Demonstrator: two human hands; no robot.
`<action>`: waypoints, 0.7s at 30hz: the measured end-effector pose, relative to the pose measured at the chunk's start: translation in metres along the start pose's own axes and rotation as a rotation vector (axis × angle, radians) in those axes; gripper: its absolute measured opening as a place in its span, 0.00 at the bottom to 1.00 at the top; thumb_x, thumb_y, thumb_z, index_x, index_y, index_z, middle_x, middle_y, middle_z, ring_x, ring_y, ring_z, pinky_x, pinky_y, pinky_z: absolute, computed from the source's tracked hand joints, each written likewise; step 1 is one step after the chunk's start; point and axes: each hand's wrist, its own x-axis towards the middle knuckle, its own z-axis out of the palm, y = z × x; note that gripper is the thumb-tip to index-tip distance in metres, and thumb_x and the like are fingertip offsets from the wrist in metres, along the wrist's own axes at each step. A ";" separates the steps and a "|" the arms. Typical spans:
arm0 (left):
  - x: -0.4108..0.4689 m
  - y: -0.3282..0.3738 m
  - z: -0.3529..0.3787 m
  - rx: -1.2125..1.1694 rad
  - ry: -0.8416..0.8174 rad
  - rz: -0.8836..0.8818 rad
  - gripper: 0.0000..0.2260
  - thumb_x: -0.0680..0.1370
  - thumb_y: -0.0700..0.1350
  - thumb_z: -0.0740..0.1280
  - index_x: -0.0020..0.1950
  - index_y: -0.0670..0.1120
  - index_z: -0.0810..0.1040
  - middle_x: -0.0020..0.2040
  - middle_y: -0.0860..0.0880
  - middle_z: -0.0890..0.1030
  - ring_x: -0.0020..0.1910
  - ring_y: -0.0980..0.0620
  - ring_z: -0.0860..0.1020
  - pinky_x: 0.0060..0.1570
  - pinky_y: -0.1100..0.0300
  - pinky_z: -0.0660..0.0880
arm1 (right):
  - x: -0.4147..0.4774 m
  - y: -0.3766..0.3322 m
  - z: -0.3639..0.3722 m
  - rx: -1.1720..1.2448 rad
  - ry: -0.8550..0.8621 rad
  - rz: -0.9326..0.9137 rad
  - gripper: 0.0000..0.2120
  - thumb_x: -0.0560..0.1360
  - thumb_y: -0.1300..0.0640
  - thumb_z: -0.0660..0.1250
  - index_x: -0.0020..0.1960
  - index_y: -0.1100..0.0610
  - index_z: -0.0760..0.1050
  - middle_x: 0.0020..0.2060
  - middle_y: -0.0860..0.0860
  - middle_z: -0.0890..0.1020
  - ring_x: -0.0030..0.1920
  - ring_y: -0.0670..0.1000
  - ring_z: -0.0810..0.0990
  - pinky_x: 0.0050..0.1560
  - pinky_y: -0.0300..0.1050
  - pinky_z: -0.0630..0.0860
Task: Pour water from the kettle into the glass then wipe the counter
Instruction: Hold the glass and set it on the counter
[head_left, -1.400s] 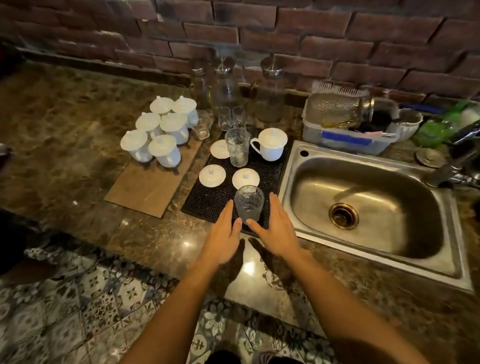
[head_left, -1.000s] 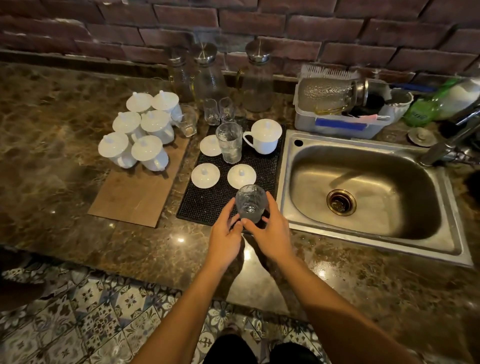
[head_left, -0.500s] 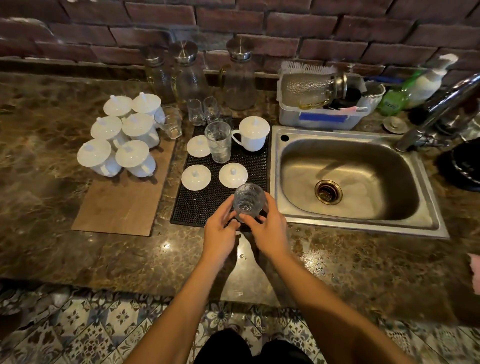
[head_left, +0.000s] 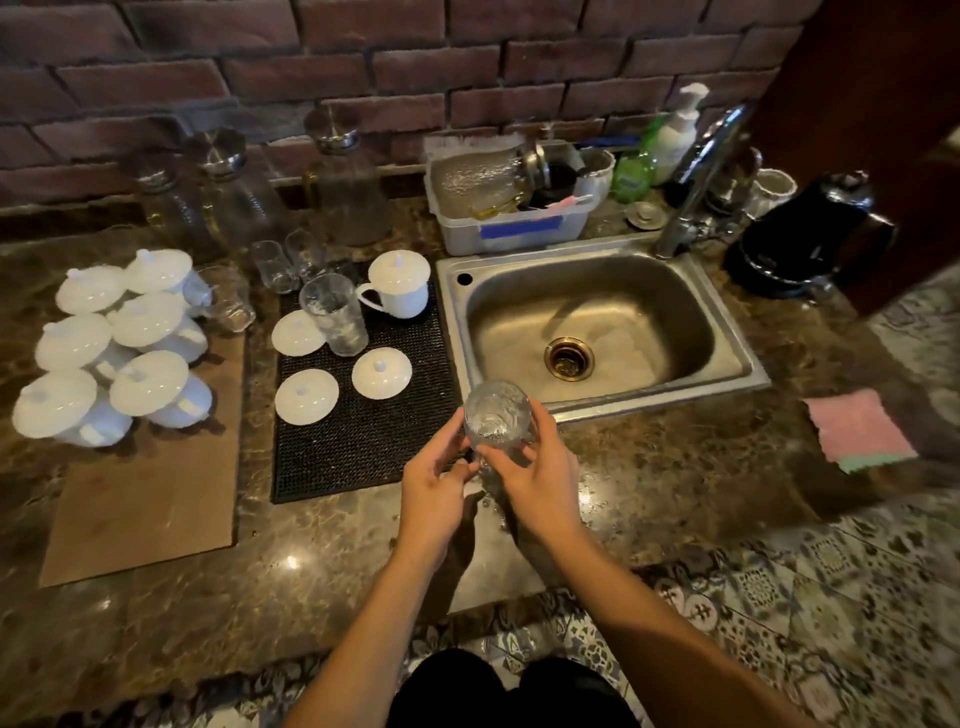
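Note:
A clear patterned glass (head_left: 496, 413) is held upright between both hands, just off the front right corner of the black mat (head_left: 363, 441) and close to the sink's front rim. My left hand (head_left: 436, 480) wraps its left side and my right hand (head_left: 535, 475) its right side. A black kettle (head_left: 810, 234) stands on its base at the far right, behind the sink. A pink and green cloth (head_left: 857, 431) lies flat on the brown stone counter (head_left: 675, 467) to the right of the sink.
A steel sink (head_left: 592, 332) with a tap (head_left: 701, 171) sits right of the mat. On the mat are a tall glass (head_left: 332, 314), a lidded white cup (head_left: 397, 283) and three lids. Several lidded cups (head_left: 114, 343) sit on cardboard at left. Glass jugs, a dish tub (head_left: 509, 208) and soap bottles line the brick wall.
Both hands closed on the glass and lifted it off the mat, toward the sink's front rim. The view swung right, bringing the kettle and the cloth into sight.

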 end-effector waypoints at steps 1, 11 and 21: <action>0.000 -0.001 0.007 0.013 -0.021 -0.004 0.32 0.77 0.23 0.60 0.65 0.59 0.78 0.67 0.49 0.81 0.66 0.51 0.78 0.67 0.43 0.74 | -0.001 0.002 -0.006 -0.005 0.021 0.010 0.39 0.69 0.48 0.79 0.77 0.49 0.67 0.61 0.44 0.83 0.59 0.42 0.83 0.62 0.50 0.81; -0.004 -0.013 0.068 0.086 -0.165 -0.031 0.29 0.78 0.23 0.59 0.62 0.56 0.77 0.63 0.47 0.81 0.58 0.59 0.82 0.55 0.58 0.80 | -0.012 0.028 -0.063 -0.022 0.204 0.063 0.37 0.69 0.46 0.79 0.74 0.45 0.69 0.63 0.44 0.82 0.62 0.43 0.82 0.63 0.53 0.81; -0.008 -0.025 0.133 0.143 -0.203 -0.064 0.26 0.79 0.25 0.59 0.66 0.53 0.76 0.64 0.52 0.80 0.59 0.60 0.81 0.55 0.62 0.80 | 0.001 0.056 -0.127 -0.073 0.192 0.112 0.37 0.69 0.53 0.82 0.74 0.52 0.71 0.56 0.36 0.79 0.54 0.30 0.80 0.60 0.43 0.82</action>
